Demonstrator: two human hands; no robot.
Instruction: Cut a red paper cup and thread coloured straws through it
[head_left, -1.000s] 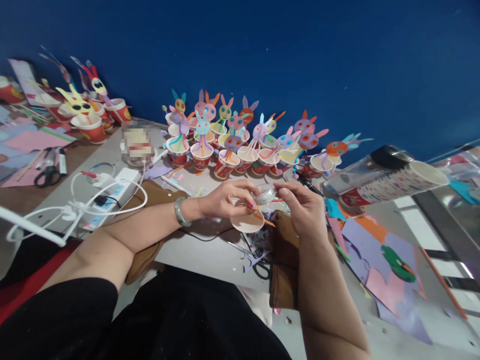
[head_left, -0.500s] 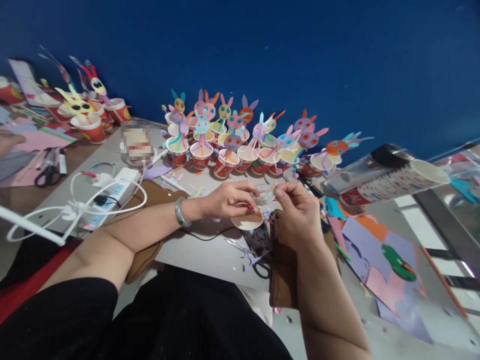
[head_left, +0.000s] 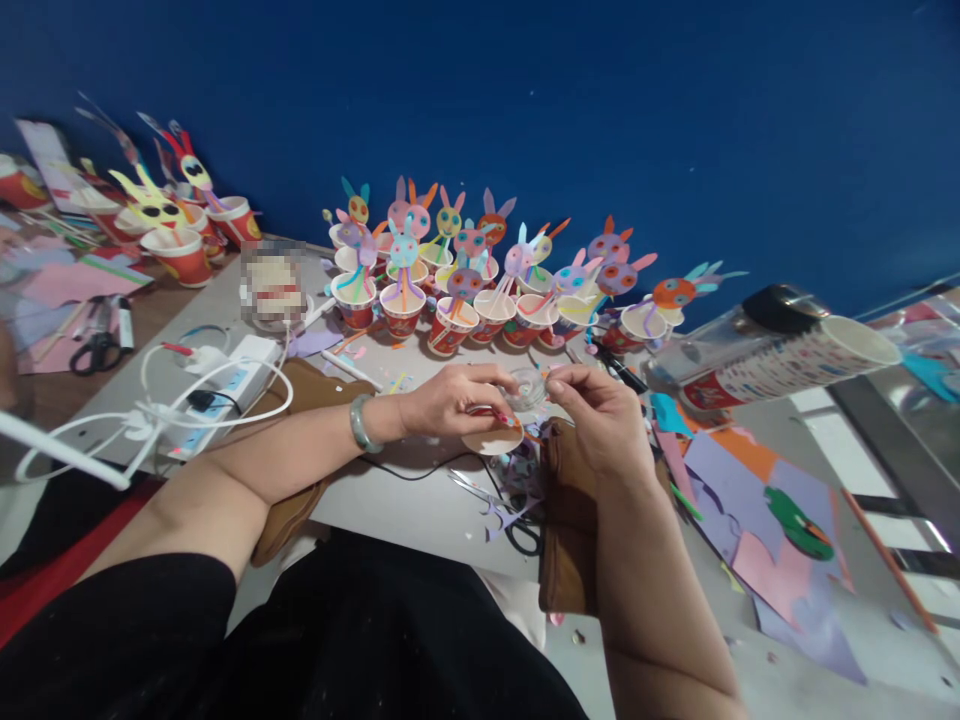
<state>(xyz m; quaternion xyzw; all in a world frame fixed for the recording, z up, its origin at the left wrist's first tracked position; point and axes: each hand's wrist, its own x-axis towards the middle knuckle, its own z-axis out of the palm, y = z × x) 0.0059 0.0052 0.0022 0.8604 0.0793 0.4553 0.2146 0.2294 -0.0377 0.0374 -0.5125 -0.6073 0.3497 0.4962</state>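
Note:
My left hand (head_left: 461,400) is closed around a small roll of clear tape (head_left: 528,388), seen between my two hands. Under the same fingers sits a pale round paper piece (head_left: 491,441), with a bit of orange by the fingertips. My right hand (head_left: 604,418) pinches thumb and forefinger together at the roll's right edge, seemingly on the tape's end; the thin film itself is hard to make out. Scissors (head_left: 523,538) with dark handles lie just below, among purple paper scraps (head_left: 504,517).
Several paper cups (head_left: 448,326) with rabbit-faced spoons stand along the blue wall. A power strip (head_left: 225,390) with white cables lies at left. Stacked cups (head_left: 795,365) lean at right beside coloured paper (head_left: 750,500) and a green craft knife (head_left: 799,525). Another person's hand shows at far left.
My right fingers have shifted very slightly at the tape roll, and the round paper piece has tilted a little. At far left, the other person's hand has moved.

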